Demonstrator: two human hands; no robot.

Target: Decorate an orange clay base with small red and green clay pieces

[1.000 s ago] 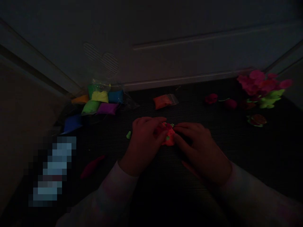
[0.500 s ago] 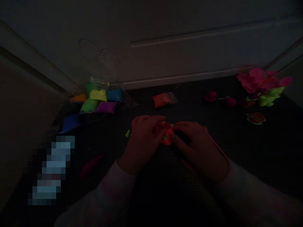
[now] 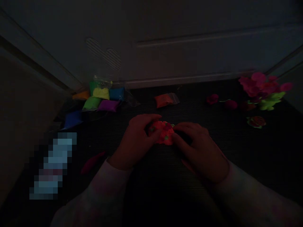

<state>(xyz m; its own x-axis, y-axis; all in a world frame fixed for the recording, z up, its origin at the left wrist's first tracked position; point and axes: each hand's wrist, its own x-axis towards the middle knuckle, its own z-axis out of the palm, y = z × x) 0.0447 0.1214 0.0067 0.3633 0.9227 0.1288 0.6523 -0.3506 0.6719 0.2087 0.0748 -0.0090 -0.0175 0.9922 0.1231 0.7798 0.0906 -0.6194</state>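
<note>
Between my hands lies a flower-like clay piece (image 3: 167,138), orange-red with small green spots, on the dark tabletop. My left hand (image 3: 134,140) curves around its left side, the thumb resting across the front petals and the fingers behind. At the right edge, my right hand (image 3: 200,149) holds the piece between thumb and curled fingers. A thin light-green bit shows beside the right fingertips. Dim light hides the exact finger contact. To the left of my left forearm is a dark pink, tapered clay piece (image 3: 93,162).
Bags of coloured clay (image 3: 100,97) lie at the back left. An orange clay bag (image 3: 164,100) sits at the back middle. Pink clay flowers (image 3: 258,83) and a rose-like one (image 3: 256,121) are on the right. A pixelated bright object (image 3: 54,165) lies left, and a wall stands behind.
My left hand has shifted left along the clay piece, so more of its petals and green spots show. The small green piece beyond that hand is now hidden. My right hand stays put.
</note>
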